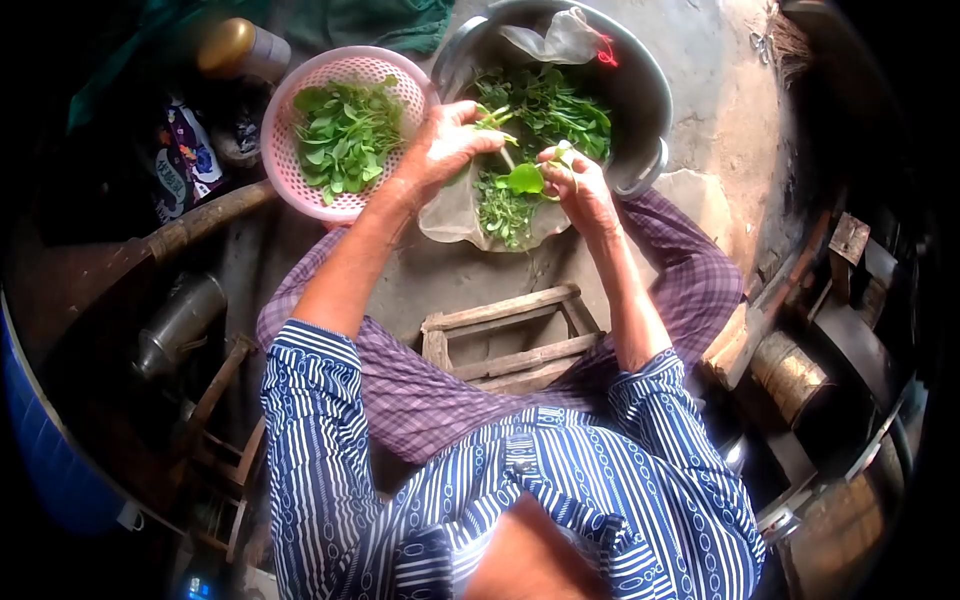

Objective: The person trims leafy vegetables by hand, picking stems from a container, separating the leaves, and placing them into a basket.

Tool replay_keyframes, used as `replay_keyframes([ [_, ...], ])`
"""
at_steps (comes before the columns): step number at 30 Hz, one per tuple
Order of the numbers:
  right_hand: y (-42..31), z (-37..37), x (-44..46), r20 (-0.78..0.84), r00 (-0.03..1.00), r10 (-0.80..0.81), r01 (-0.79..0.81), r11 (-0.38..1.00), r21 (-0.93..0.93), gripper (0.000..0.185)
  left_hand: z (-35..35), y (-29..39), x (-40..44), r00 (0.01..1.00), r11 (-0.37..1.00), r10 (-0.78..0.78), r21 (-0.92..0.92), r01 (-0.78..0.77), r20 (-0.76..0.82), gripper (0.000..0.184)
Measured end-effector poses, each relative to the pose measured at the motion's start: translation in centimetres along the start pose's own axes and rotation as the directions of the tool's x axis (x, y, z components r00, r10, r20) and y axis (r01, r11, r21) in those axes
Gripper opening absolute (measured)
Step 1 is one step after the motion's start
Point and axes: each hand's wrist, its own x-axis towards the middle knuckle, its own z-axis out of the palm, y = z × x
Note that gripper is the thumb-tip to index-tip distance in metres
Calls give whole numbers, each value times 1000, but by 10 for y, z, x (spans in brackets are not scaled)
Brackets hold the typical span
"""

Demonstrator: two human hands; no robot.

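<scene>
My left hand (450,145) is closed on some green stems (492,122), which stick out past the fingertips over the basin's near side. To its right, my right hand (578,185) pinches a leafy sprig, whose round bright leaf (524,179) points toward my left hand. Behind both hands stands a large metal basin (655,90) holding a heap of greens (560,110). Smaller greens (505,212) lie on a pale plastic bag (450,215) just below the hands. At the left, a pink perforated basket (283,150) holds leafy greens (345,140).
Between my legs is a wooden frame (510,315). A jar with a golden lid (225,48) lies behind the basket. A metal cylinder (180,325) is at the left, and wooden pieces (790,375) are at the right. Scissors (763,45) lie at the back right.
</scene>
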Motion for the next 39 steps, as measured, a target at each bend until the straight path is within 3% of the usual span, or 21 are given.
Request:
replay_keyframes([
  [5, -8, 26, 1, 37, 991, -128, 130, 988, -85, 18, 10, 7, -7, 978, 952, -136, -251, 173, 160, 21],
  [9, -4, 35, 7, -2, 979, -205, 202, 970, -138, 17, 7, 12, -8, 963, 954, -172, -208, 215, 208, 20],
  [11, -3, 37, 9, -6, 981, -195, 193, 974, -119, 17, 9, 4, -5, 957, 916, -204, -304, 261, 207, 16],
  [15, -12, 42, 6, -3, 980, -200, 193, 949, -248, 15, 4, -7, 1, 952, 910, -211, -310, 274, 223, 14],
  [17, -12, 36, 7, 35, 974, -224, 213, 852, -478, 15, 4, -2, 0, 954, 939, -216, -225, 262, 206, 12],
  [23, -16, 45, -2, -7, 982, -191, 143, 760, -634, 9, 8, 0, -2, 952, 951, -236, -156, 267, 194, 12],
  [25, -11, 46, -1, 4, 996, -94, 91, 954, -286, 8, 7, 7, -4, 953, 956, -231, -139, 260, 196, 12],
  [27, -6, 44, -1, 2, 999, -47, 47, 991, -123, 14, 4, 8, -6, 952, 959, -222, -127, 252, 208, 13],
  [29, 1, 39, -3, 22, 999, 30, -33, 991, 128, 17, 6, 4, -4, 942, 932, -205, -239, 271, 267, 14],
  [30, 5, 38, -5, 1, 999, 52, -51, 966, 253, 17, 5, 2, -3, 945, 953, -181, -186, 237, 273, 17],
  [33, 16, 35, -8, -3, 994, 110, -101, 917, 386, 16, -1, 0, -3, 960, 980, -170, -60, 187, 222, 18],
  [35, 36, 21, -7, -32, 994, 104, -103, 994, 47, 15, -19, 12, -6, 987, 992, -101, 91, 90, 121, 19],
  [36, 51, 9, -2, -66, 990, 124, -137, 951, -278, 19, -36, 1, 1, 998, 975, -16, 223, 3, 54, 21],
  [37, 67, -4, 0, -106, 985, 136, -172, 802, -572, 23, -48, 7, -1, 993, 846, 119, 525, -88, -25, 23],
  [38, 93, -22, -1, -64, 998, 0, -52, 590, -806, 28, -56, 8, -2, 967, 577, 239, 814, -68, -89, 23],
  [39, 110, -36, -1, 21, 993, -114, 55, 305, -951, 33, -71, -4, -2, 961, 469, 250, 883, -10, -122, 22],
])
